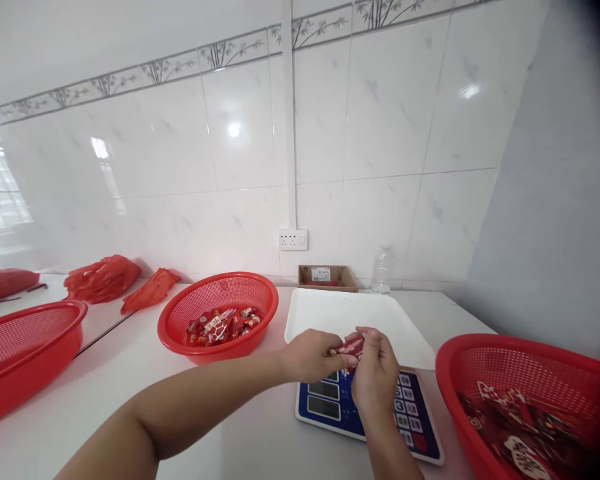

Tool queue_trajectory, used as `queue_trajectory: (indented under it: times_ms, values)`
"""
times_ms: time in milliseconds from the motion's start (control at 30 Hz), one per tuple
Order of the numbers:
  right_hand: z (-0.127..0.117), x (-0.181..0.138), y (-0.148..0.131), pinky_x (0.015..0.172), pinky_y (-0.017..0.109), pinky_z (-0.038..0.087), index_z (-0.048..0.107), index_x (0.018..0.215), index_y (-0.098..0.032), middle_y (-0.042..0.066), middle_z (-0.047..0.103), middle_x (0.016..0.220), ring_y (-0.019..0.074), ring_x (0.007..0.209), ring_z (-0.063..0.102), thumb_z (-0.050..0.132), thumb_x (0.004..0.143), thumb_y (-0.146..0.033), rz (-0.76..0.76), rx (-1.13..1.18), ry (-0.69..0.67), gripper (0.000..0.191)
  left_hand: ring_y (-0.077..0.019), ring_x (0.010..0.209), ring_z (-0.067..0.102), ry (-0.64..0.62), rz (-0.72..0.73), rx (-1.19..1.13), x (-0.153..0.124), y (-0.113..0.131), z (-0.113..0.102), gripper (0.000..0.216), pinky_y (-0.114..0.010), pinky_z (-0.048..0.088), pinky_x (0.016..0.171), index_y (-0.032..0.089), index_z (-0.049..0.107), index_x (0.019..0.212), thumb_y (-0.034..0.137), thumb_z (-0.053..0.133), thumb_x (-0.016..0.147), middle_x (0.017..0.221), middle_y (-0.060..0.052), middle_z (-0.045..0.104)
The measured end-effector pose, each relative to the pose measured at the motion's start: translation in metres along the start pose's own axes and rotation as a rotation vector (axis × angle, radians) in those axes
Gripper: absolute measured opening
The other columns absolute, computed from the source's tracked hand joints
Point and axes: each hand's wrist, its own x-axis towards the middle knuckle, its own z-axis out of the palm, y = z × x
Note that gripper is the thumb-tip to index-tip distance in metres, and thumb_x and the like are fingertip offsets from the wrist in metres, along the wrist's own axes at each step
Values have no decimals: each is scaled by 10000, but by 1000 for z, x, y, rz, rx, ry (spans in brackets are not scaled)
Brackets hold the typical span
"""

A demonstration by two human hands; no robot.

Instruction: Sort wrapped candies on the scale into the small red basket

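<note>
My left hand (307, 358) and my right hand (377, 373) meet above the front of a digital weighing scale (325, 419). Both are closed on small red wrapped packets (350, 348), partly hidden by my fingers, so their contents cannot be made out. Behind my hands lies the scale's white tray (345, 313); its blue panel with displays and keys is partly covered by my wrists. To the left, a red plastic basket (177, 327) holds several red packets (225, 327). Another red basket (450, 373) at the right contains more red wrapped packets (525, 427).
A third red basket (35, 327) stands at the left edge. Red plastic bags (103, 279) lie along the wall. Behind the scale are a small cardboard box (350, 280) and a clear plastic bottle (381, 270). A socket (293, 240) is on the tiled wall.
</note>
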Motion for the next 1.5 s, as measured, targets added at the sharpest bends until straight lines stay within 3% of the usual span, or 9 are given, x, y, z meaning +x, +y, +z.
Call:
queue_trajectory:
  times_ms: [133,267,400,833,967,1067,1233,1367,1500]
  values:
    - [-3,5,6,533,253,374,528,685,-188,-28,520,580,137,547,477,362,838,-572,-24,-89,24,446,-78,538,389,32,-15,-128,-1,1,7,312,-181,286,480,161,545,629,395,468,821,541,60,420]
    - [-4,5,1,492,257,297,396,501,-214,-60,389,448,122,473,356,402,786,-634,-32,-178,-34,508,-74,546,384,32,-20,-200,-12,1,-5,313,-173,294,481,159,562,667,392,436,834,567,60,433]
    - [-2,-2,-4,513,258,296,407,507,-216,-52,410,464,129,492,380,392,785,-647,-90,-266,-115,513,-88,555,410,70,-41,-232,-23,-3,-14,328,-184,321,497,164,556,648,423,447,818,567,48,459]
    - [-1,-9,-11,483,244,324,507,616,-201,-52,419,493,113,459,397,346,869,-548,-151,-210,-121,459,-151,562,502,511,-352,167,-55,-70,-92,375,-254,375,527,195,495,686,417,272,891,594,9,507]
    - [2,-12,-10,487,242,316,517,617,-194,-63,404,471,109,450,392,382,873,-496,-199,-136,-120,419,-276,901,548,567,-368,335,-60,-84,-92,204,-363,420,741,189,553,850,348,427,826,934,-93,592]
    - [6,-17,-14,485,236,326,506,613,-196,-68,392,473,106,451,402,381,877,-461,-247,-105,-155,394,-320,1164,406,574,-241,367,-54,-75,-77,289,-436,332,940,183,511,1062,323,446,819,1193,-141,499]
    - [-3,-23,-35,494,211,385,563,719,-187,-52,467,533,101,496,475,360,898,-390,-254,-216,-201,338,-291,1171,427,611,48,237,-34,-30,-43,403,-433,393,926,220,454,1171,443,441,836,1237,-107,487]
    - [-39,-25,-72,546,215,421,601,769,-199,-24,584,659,119,603,543,478,848,-340,-201,-402,-314,203,-266,1134,474,580,165,-11,-27,10,-30,421,-414,422,911,249,436,1196,447,473,826,1216,-73,516]
    - [-97,-10,-104,619,269,449,669,802,-231,5,660,789,164,718,589,542,790,-269,-225,-749,-352,134,-271,1168,463,507,131,-241,-24,24,-31,444,-406,455,873,300,412,1228,453,490,819,1295,-47,468]
